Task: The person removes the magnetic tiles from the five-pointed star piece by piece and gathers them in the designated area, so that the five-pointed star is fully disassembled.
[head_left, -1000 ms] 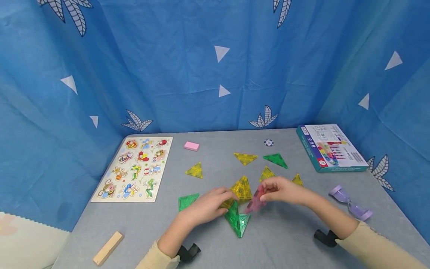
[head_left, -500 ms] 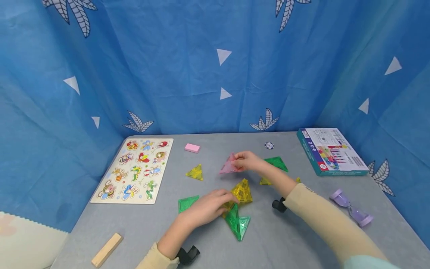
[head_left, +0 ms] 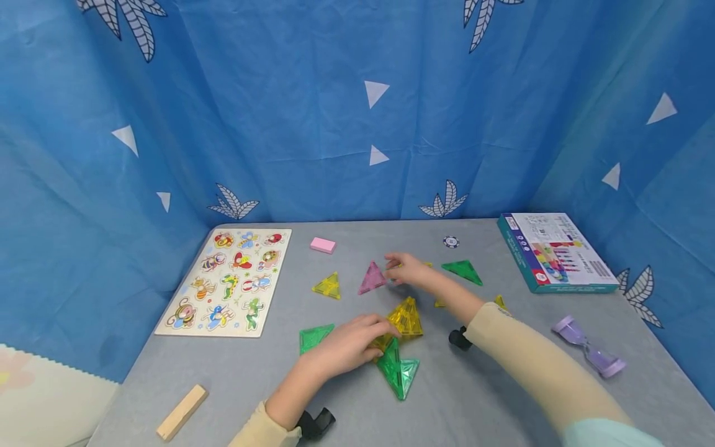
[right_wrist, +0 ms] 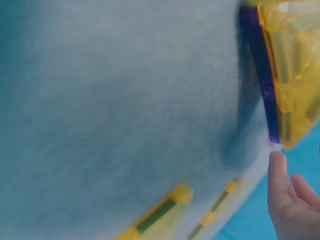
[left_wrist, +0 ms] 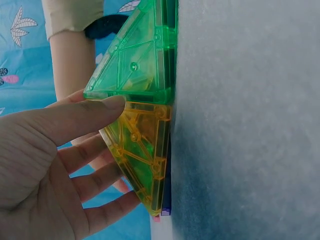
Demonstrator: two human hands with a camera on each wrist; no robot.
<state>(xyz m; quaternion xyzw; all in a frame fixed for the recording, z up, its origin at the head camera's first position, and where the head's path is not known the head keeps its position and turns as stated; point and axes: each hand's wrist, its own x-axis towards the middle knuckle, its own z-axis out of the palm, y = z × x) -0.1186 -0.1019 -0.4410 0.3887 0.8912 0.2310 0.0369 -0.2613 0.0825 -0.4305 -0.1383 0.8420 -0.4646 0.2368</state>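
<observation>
My left hand [head_left: 349, 344] grips a small structure of translucent magnetic tiles, its thumb lying over the seam between a green tile [left_wrist: 137, 65] and a yellow-orange tile [left_wrist: 140, 135] in the left wrist view. Yellow triangles rise to a peak [head_left: 409, 318] at its far side. Two green triangles [head_left: 393, 369] form its near end. Beyond it, my right hand [head_left: 410, 271] holds nothing. Its fingers are beside a pink triangular magnetic tile [head_left: 371, 280] on the table. The right wrist view shows the yellow peak [right_wrist: 295, 70] at the upper right.
Loose yellow [head_left: 328, 285] and green [head_left: 462, 271] triangles lie around the structure; another green tile [head_left: 314, 337] is by the left hand. An insect puzzle board [head_left: 223, 326], wooden block [head_left: 182, 412], pink block [head_left: 323, 245], poker chip [head_left: 450, 241], box [head_left: 564, 251] and purple sand timer [head_left: 589, 347] are farther out.
My right hand has carried the pink tile from beside the structure to the far side of the table and let go of it. The left hand stays on the structure.
</observation>
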